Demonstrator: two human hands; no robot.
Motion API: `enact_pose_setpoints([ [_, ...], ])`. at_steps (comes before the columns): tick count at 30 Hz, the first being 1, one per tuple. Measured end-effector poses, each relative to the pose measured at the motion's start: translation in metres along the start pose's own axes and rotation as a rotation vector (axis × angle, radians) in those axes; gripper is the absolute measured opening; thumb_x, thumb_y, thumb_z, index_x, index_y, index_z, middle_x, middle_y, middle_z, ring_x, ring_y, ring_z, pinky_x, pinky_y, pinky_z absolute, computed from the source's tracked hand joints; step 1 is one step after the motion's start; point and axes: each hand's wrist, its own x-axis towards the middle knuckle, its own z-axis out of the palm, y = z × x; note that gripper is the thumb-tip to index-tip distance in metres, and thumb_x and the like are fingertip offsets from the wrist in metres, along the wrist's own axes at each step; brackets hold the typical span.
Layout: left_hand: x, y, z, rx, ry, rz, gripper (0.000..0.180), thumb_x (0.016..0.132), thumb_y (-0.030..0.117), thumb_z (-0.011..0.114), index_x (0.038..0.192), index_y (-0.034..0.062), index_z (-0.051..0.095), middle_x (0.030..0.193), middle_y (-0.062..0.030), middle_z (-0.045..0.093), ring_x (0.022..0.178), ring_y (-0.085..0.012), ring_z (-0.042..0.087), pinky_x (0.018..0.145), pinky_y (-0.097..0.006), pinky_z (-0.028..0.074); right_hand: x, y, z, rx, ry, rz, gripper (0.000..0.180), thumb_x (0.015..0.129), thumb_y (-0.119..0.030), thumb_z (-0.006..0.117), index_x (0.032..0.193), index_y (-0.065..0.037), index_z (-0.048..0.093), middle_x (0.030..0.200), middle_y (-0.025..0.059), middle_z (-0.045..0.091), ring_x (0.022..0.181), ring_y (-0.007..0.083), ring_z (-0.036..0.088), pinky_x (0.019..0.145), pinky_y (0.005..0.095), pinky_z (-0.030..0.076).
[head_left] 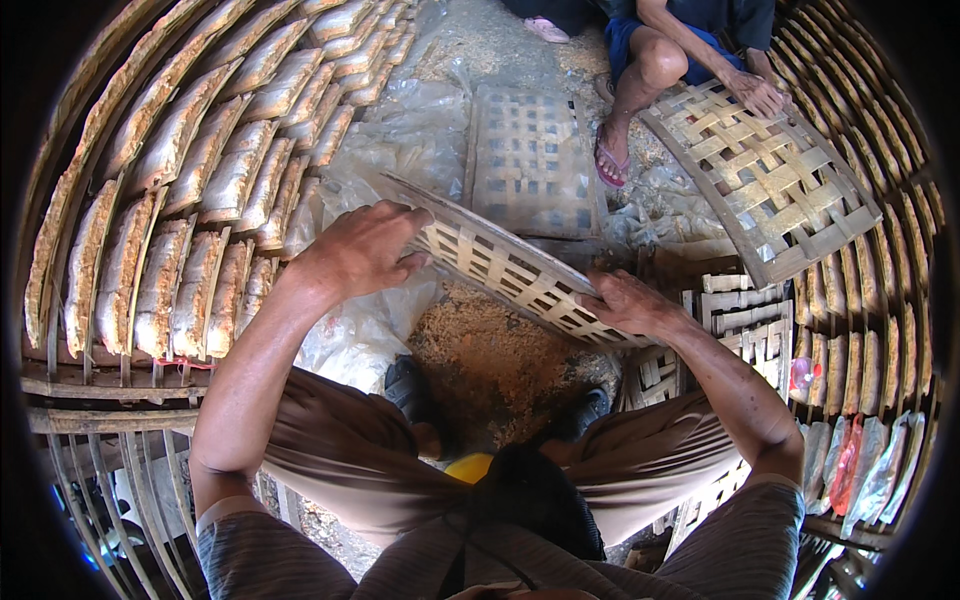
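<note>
Between my two hands a woven bamboo tray (500,268) with a wooden frame is held up, tilted so that its edge faces me. My left hand (362,248) grips its left end, the fingers closed over the upper rim. At the other end my right hand (632,300) is closed on the frame. Below the tray, brown crumbs (490,360) cover the ground between my feet. Beyond it, a second woven tray (530,150) lies flat on clear plastic sheeting (410,120).
At the left, slatted racks hold rows of pale slabs with brown crumbly edges (205,185). More slabs (850,370) stand in racks at the right. A co-worker's hands (755,90) hold another woven tray (765,175). Further trays (750,320) lean by my right knee.
</note>
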Motion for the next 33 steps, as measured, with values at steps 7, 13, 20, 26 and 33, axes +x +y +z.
enact_pose_setpoints([
  [7,0.000,0.001,0.001,0.003,0.012,-0.003,0.051,0.099,0.029,0.068,0.138,-0.0030,0.057,0.125,-0.0256,0.068,0.124,-0.0390,0.062,0.110,-0.048,0.048,0.000,0.001,0.001,0.028,0.023,-0.067,0.053,0.109,-0.050,0.045,0.127,-0.004,0.062,0.113,0.0256,0.069,0.121,0.0444,0.061,0.118,0.0528,0.039],
  [13,0.000,0.002,0.000,-0.017,0.012,0.004,0.050,0.099,0.028,0.068,0.137,-0.0036,0.058,0.125,-0.0258,0.068,0.124,-0.0393,0.062,0.110,-0.048,0.048,-0.002,-0.003,-0.004,0.031,0.005,-0.062,0.052,0.109,-0.049,0.046,0.126,-0.003,0.062,0.113,0.0263,0.069,0.119,0.0460,0.061,0.113,0.0549,0.042],
  [20,0.000,-0.001,0.005,-0.016,0.022,0.009,0.051,0.100,0.028,0.068,0.139,-0.0027,0.056,0.127,-0.0256,0.067,0.124,-0.0399,0.062,0.110,-0.048,0.048,0.001,0.001,-0.001,0.015,-0.031,-0.008,0.058,0.108,-0.057,0.043,0.134,-0.007,0.056,0.135,0.0247,0.063,0.138,0.0459,0.051,0.120,0.0543,0.038],
  [26,-0.001,0.003,0.002,0.009,-0.022,-0.014,0.052,0.101,0.031,0.066,0.142,-0.0001,0.054,0.130,-0.0229,0.067,0.130,-0.0377,0.058,0.112,-0.047,0.046,0.004,0.003,0.002,0.027,-0.064,0.025,0.063,0.107,-0.063,0.041,0.135,-0.008,0.055,0.146,0.0229,0.057,0.150,0.0457,0.038,0.124,0.0548,0.033],
  [33,-0.002,0.000,0.006,0.016,-0.015,-0.009,0.054,0.102,0.033,0.066,0.143,0.0000,0.053,0.131,-0.0224,0.066,0.131,-0.0372,0.057,0.113,-0.047,0.045,0.005,0.003,-0.001,0.043,-0.096,0.040,0.063,0.106,-0.063,0.042,0.133,-0.008,0.057,0.139,0.0231,0.061,0.144,0.0433,0.045,0.123,0.0530,0.034],
])
